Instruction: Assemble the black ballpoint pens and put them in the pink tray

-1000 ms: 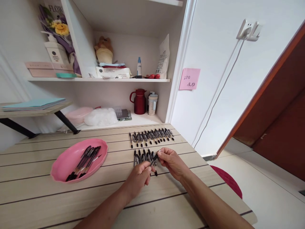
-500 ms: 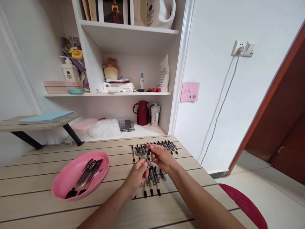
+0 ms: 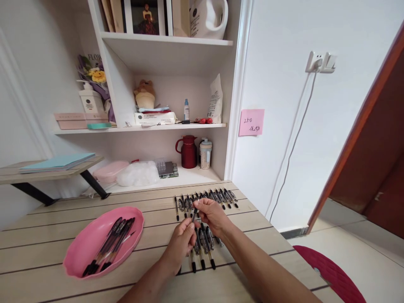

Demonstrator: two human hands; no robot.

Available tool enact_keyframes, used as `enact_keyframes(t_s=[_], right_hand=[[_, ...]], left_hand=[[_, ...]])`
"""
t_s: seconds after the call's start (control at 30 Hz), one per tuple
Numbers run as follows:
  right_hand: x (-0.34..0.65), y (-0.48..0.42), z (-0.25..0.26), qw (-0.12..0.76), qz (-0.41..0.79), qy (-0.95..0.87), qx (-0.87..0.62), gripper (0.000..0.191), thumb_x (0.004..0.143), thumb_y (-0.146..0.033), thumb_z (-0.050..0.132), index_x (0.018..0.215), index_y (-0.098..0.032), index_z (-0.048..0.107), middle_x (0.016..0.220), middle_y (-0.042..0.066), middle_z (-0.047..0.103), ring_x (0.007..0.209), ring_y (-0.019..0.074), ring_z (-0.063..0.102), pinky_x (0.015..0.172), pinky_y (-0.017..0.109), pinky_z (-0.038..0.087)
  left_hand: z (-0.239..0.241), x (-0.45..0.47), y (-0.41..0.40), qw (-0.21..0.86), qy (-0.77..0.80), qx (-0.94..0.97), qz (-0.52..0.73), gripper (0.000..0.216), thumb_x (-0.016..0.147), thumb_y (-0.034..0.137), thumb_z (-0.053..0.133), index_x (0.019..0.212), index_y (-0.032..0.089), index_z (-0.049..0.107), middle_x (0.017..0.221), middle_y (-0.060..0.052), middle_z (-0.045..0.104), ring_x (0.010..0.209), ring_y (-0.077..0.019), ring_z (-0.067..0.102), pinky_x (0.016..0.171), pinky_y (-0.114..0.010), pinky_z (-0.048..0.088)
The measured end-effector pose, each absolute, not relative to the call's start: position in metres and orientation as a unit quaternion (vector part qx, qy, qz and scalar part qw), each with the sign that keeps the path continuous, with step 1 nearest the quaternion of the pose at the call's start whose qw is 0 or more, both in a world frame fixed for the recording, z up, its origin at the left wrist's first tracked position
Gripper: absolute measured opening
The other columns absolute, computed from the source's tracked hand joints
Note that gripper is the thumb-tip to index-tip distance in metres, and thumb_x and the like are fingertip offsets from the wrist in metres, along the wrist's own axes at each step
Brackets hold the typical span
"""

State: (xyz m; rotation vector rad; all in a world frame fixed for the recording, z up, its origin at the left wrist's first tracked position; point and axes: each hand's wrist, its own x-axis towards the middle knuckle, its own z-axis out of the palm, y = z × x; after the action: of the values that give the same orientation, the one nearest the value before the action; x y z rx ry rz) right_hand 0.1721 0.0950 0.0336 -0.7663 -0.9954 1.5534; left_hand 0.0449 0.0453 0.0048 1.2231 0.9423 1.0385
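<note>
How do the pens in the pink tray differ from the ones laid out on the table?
The tray pens lie bunched and overlapping in the pink tray; the table pens lie side by side in two rows. The tray pens slant diagonally; the table pens point roughly away from the person. Both sets look like the same dark pens.

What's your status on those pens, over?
Left hand and right hand both pinching one black pen above the table. Laid-out pens directly beneath. Pink tray of pens off left, nothing blocking.
</note>
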Motion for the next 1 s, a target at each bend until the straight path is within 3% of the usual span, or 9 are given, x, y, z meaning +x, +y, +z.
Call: enact_keyframes(t_s=[0.13, 0.27, 0.43, 0.63, 0.73, 0.83, 0.9, 1.0], right_hand=[[0.172, 0.098, 0.031, 0.547, 0.678, -0.398, -0.289, 0.032, 0.057, -0.032, 0.074, 0.079, -0.015, 0.060, 0.057, -0.005, 0.052, 0.038, 0.0013, 0.032, 0.035, 0.017, 0.011], [0.173, 0.098, 0.031, 0.558, 0.677, -0.393, -0.275, 0.027, 0.056, -0.029, 0.075, 0.071, -0.015, 0.059, 0.045, -0.008, 0.041, 0.037, 0.0013, 0.027, 0.036, 0.017, 0.010], [0.173, 0.094, 0.035, 0.538, 0.678, -0.430, -0.257, 0.030, 0.059, -0.034, 0.073, 0.078, -0.014, 0.062, 0.057, -0.004, 0.051, 0.040, 0.0012, 0.031, 0.037, 0.018, 0.010], [0.172, 0.093, 0.035, 0.551, 0.635, -0.448, -0.306, 0.031, 0.056, -0.036, 0.074, 0.072, -0.013, 0.062, 0.044, -0.008, 0.039, 0.038, 0.0020, 0.028, 0.037, 0.018, 0.012], [0.171, 0.093, 0.035, 0.550, 0.614, -0.457, -0.333, 0.032, 0.054, -0.038, 0.074, 0.070, -0.014, 0.060, 0.044, -0.008, 0.040, 0.038, 0.0027, 0.030, 0.037, 0.019, 0.015], [0.175, 0.094, 0.037, 0.535, 0.590, -0.495, -0.348, 0.034, 0.060, -0.045, 0.067, 0.074, -0.016, 0.059, 0.054, -0.004, 0.051, 0.040, 0.0046, 0.038, 0.037, 0.019, 0.019], [0.180, 0.096, 0.040, 0.522, 0.559, -0.528, -0.368, 0.033, 0.067, -0.048, 0.060, 0.077, -0.017, 0.058, 0.066, -0.001, 0.058, 0.043, 0.0058, 0.043, 0.038, 0.019, 0.022], [0.192, 0.102, 0.042, 0.502, 0.476, -0.563, -0.452, 0.027, 0.071, -0.044, 0.055, 0.073, -0.017, 0.056, 0.069, 0.001, 0.060, 0.044, 0.0065, 0.045, 0.040, 0.020, 0.027]], left_hand=[[0.006, 0.043, 0.046, 0.589, 0.412, 0.523, 0.458, 0.031, 0.076, 0.046, 0.047, 0.088, 0.017, 0.047, 0.047, 0.010, 0.037, 0.032, -0.0024, 0.020, 0.034, -0.017, 0.012], [0.010, 0.041, 0.043, 0.573, 0.413, 0.536, 0.461, 0.031, 0.075, 0.046, 0.049, 0.088, 0.017, 0.049, 0.046, 0.010, 0.037, 0.033, -0.0031, 0.022, 0.035, -0.017, 0.012], [0.013, 0.040, 0.042, 0.580, 0.407, 0.535, 0.459, 0.032, 0.076, 0.046, 0.047, 0.089, 0.017, 0.049, 0.046, 0.010, 0.036, 0.033, -0.0030, 0.020, 0.036, -0.018, 0.011], [0.005, 0.035, 0.048, 0.526, 0.437, 0.569, 0.457, 0.032, 0.077, 0.042, 0.047, 0.093, 0.015, 0.054, 0.044, 0.009, 0.037, 0.036, -0.0048, 0.022, 0.038, -0.018, 0.014], [0.001, 0.032, 0.050, 0.483, 0.446, 0.593, 0.465, 0.032, 0.077, 0.040, 0.047, 0.094, 0.015, 0.057, 0.044, 0.008, 0.039, 0.039, -0.0062, 0.029, 0.040, -0.018, 0.019], [0.007, 0.029, 0.052, 0.457, 0.462, 0.598, 0.470, 0.035, 0.076, 0.040, 0.047, 0.095, 0.015, 0.060, 0.050, 0.005, 0.046, 0.040, -0.0073, 0.035, 0.042, -0.019, 0.025], [0.018, 0.024, 0.054, 0.424, 0.475, 0.608, 0.476, 0.034, 0.074, 0.038, 0.050, 0.094, 0.015, 0.063, 0.058, 0.002, 0.054, 0.048, -0.0100, 0.045, 0.048, -0.021, 0.034], [0.041, 0.007, 0.058, 0.336, 0.499, 0.630, 0.491, 0.030, 0.070, 0.035, 0.054, 0.088, 0.015, 0.068, 0.075, -0.004, 0.064, 0.080, -0.0193, 0.057, 0.071, -0.027, 0.041]])
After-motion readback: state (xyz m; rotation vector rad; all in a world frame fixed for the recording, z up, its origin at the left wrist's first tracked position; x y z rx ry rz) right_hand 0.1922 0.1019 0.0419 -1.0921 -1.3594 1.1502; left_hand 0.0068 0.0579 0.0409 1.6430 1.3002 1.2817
